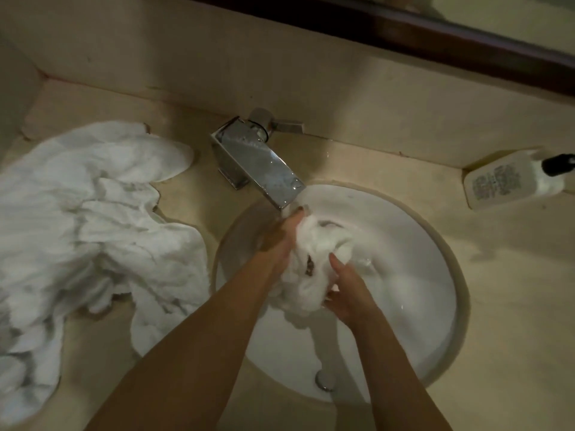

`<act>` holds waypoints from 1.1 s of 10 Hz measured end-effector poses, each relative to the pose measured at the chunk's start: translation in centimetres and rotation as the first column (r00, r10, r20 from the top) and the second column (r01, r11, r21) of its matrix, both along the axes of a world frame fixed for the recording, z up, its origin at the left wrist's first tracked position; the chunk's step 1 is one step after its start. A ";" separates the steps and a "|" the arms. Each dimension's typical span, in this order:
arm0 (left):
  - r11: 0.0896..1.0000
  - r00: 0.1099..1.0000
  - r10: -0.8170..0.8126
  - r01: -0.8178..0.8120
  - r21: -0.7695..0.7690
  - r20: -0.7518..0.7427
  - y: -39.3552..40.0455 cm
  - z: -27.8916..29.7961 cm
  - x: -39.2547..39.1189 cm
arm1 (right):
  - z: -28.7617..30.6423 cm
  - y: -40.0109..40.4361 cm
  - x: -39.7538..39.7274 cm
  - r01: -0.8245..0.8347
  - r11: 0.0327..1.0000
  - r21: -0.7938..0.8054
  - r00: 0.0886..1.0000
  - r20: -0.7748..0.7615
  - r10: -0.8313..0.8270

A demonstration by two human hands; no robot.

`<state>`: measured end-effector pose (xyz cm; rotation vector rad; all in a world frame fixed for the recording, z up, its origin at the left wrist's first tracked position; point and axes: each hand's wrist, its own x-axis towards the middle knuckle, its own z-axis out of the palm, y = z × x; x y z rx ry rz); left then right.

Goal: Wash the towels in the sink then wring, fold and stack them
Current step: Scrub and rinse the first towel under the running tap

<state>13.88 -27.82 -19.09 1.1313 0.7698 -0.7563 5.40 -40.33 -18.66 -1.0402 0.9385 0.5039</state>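
Nearest, two bare forearms reach in from the near edge over the round white sink (pixel 420 231), whose overflow fitting sits at its near wall. The right hand (pixel 345 293) cups the near right side of a bunched white towel (pixel 314 259), fingers curled into the cloth and the thumb lying up along it. The left hand (pixel 280 241) clasps the towel's left side, its fingers wrapped round the far end just under the spout; the fingertips there are partly buried in folds, so how deep they go I cannot tell. The wad sits between both palms, lifted off the basin floor, probably so the stream wets it through while it is rubbed (washing, by my reading, not yet wringing). Beyond, the chrome faucet (pixel 261 163) juts over the basin's far rim. On the counter to the left lies a heap of crumpled white towels (pixel 87 219), likely waiting their turn. Far right, a white bottle (pixel 504 181) lies on its side by the wall.
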 end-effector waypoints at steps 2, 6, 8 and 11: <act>0.667 0.813 -0.570 0.375 0.644 0.117 3.2 0.7 1.0 | 2.2 0.6 2.8 -0.169 0.961 -0.217 0.973 0.118 0.198; 0.838 0.862 0.465 -0.502 -0.213 -0.201 4.3 -2.2 -4.6 | 0.1 9.6 7.6 -0.370 0.717 -0.590 0.826 0.145 0.545; 0.979 0.980 0.196 -0.197 0.057 0.032 2.5 -1.2 -4.1 | -1.1 6.4 7.0 -0.366 0.571 -0.734 0.819 0.038 0.573; 0.986 0.985 -0.121 0.104 0.131 0.125 0.9 0.1 1.7 | 2.0 0.7 1.1 -0.062 0.716 -0.695 0.892 0.283 0.352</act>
